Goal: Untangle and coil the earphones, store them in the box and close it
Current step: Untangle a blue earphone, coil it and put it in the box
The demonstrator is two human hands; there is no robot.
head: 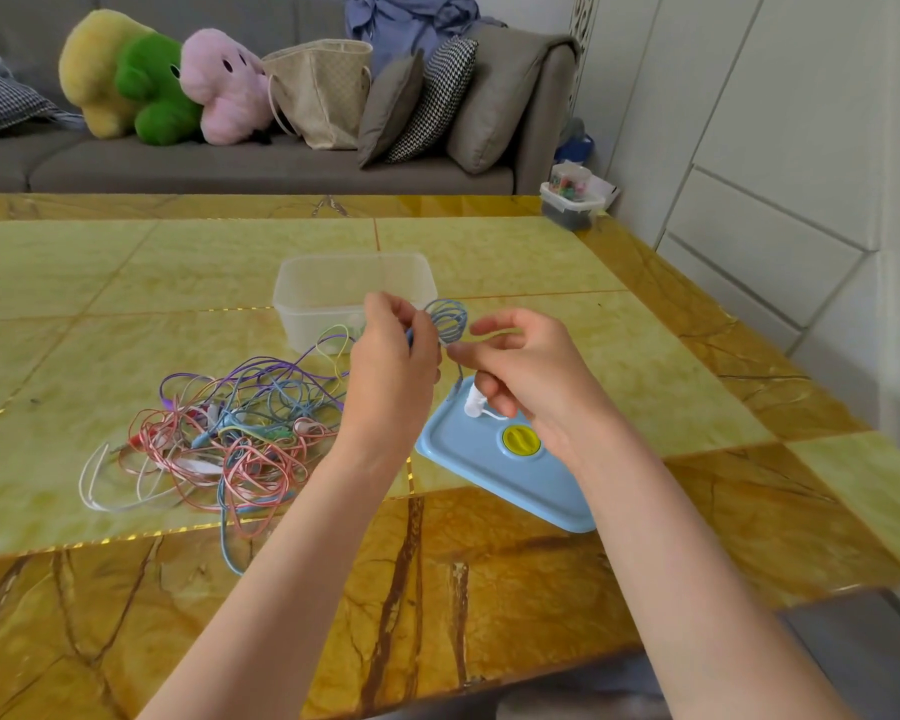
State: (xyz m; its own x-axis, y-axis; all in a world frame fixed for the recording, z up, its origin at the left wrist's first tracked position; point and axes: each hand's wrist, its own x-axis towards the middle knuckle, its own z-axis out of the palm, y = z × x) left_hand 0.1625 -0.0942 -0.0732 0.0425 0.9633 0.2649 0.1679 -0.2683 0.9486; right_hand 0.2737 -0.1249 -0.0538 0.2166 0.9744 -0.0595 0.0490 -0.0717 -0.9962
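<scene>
My left hand [393, 363] holds a small coil of blue earphone cable [448, 319] above the table. My right hand [520, 376] pinches the loose tail of that cable beside the coil; a white piece [474, 403] also sits in its curled fingers. A tangled heap of pink, purple, blue, yellow and white earphone cables [230, 433] lies to the left. Behind my hands stands the clear plastic box [328, 293], open. Its blue lid [494, 459] with a yellow knob lies flat under my right hand.
The yellow marble table [645, 356] ends at the right and near edges. A small lidded container [572, 197] stands at the far right corner. A grey sofa [230, 163] with plush toys, a bag and cushions is behind.
</scene>
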